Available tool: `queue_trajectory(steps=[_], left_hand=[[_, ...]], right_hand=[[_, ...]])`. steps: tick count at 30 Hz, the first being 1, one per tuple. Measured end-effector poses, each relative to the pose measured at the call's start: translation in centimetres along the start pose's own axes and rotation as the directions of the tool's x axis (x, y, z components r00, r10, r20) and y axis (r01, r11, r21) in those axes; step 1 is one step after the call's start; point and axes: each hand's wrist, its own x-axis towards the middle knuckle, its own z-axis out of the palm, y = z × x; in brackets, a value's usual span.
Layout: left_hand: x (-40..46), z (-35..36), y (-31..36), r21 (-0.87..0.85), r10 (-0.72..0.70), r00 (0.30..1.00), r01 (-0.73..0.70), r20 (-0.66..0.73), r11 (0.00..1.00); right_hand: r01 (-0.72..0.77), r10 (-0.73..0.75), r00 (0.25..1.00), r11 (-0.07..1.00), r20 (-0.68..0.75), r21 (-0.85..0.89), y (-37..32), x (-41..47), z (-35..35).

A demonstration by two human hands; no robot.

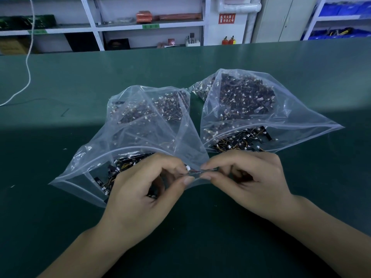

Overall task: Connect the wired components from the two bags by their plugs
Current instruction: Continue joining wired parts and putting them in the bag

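Fingertips [188, 179] of my left hand [140, 189] and of my right hand [249, 181] meet in the middle, and they pinch thin wires [195, 171] between thumb and first finger on each side. A small white plug [188, 168] shows just above the left thumb; I cannot tell if it is joined to another plug. Something black sits inside the left palm, but the curled fingers hide most of it.

Both hands hover over the green table [60, 217], in front of two clear zip bags. The left bag [140, 125] lies with its open mouth under my left hand, and the right bag [261, 109] lies just beside it, its mouth toward my right hand. Both are full of small black parts with white plugs and yellow wires.

Behind the table I see white shelves [96, 25], blue bins [341, 9] at far right, and a red sign [226, 18] with white Chinese characters and an arrow that points down; I cannot read it surely. A white cord [28, 63] hangs at the left.
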Motion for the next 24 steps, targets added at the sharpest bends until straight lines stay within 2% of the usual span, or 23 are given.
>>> queue_trajectory(steps=[12, 24], left_hand=[[0.06, -0.17, -0.24, 0.038, -0.013, 0.999, 0.012, 0.030, 0.999], [-0.07, -0.16, -0.23, 0.040, -0.026, 0.999, 0.025, 0.037, 0.999]], right_hand=[[-0.007, 0.007, 1.000, 1.000, 0.006, 0.011, -0.23, 0.08, -0.05], [-0.083, 0.081, 0.995, 0.995, 0.052, 0.045, -0.33, 0.08, 0.27]])
